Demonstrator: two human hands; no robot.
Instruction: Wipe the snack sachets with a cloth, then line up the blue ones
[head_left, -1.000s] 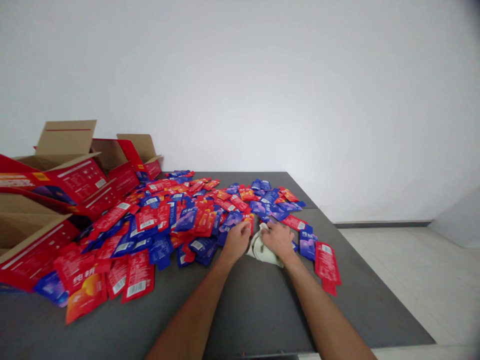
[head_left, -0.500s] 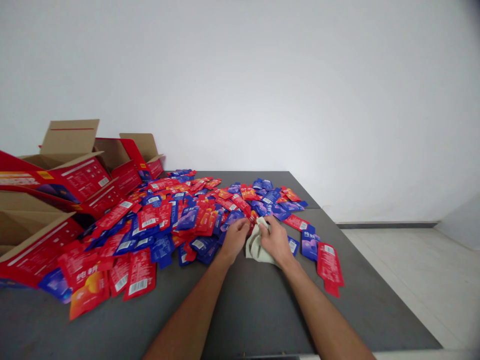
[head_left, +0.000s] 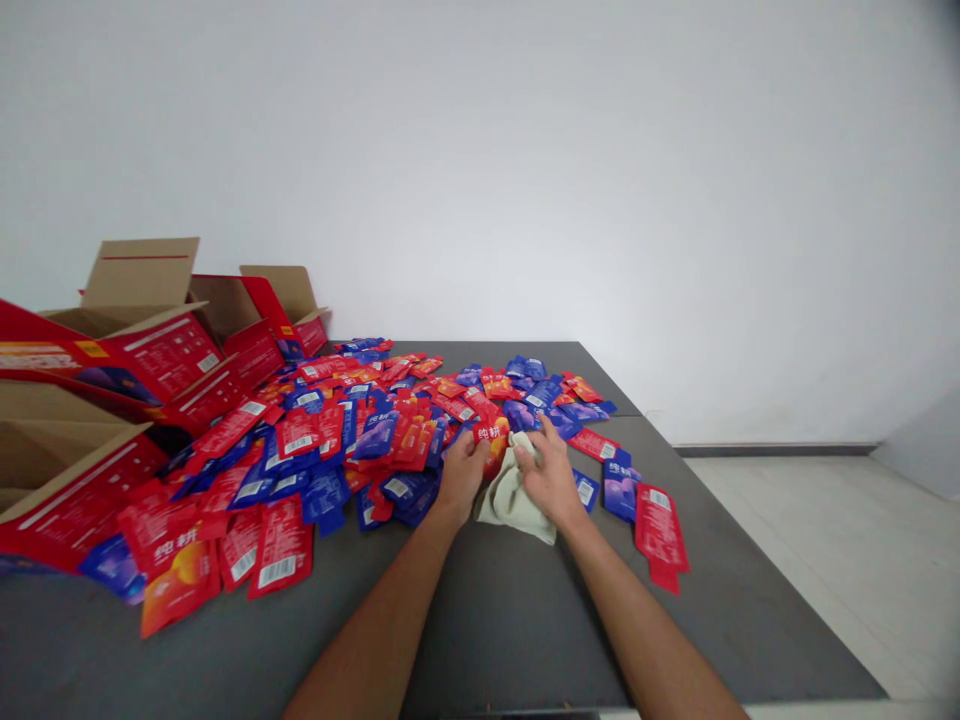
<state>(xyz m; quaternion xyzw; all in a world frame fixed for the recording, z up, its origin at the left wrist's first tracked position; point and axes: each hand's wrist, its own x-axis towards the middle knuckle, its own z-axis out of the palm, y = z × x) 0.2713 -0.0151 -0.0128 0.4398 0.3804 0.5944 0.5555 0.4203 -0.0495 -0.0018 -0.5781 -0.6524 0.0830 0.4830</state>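
My left hand is closed on the edge of a red pouch with orange fruit and white lettering, its printed face toward me. My right hand grips a pale green cloth, whose folds hang down onto the table between my hands. The cloth's upper edge meets the right side of the red pouch. Just right of my right hand lies a blue pouch with a white barcode label. A heap of red and blue pouches spreads to the left of and behind my hands.
Open red cardboard boxes stand at the left. Along the right side of the dark grey table lie a purple-blue pouch and a red pouch. A white wall rises behind the table; pale floor shows at right.
The red pouch has come into clear view between my hands, facing me. My left hand has shifted slightly left, and the cloth has spread lower and to the left.
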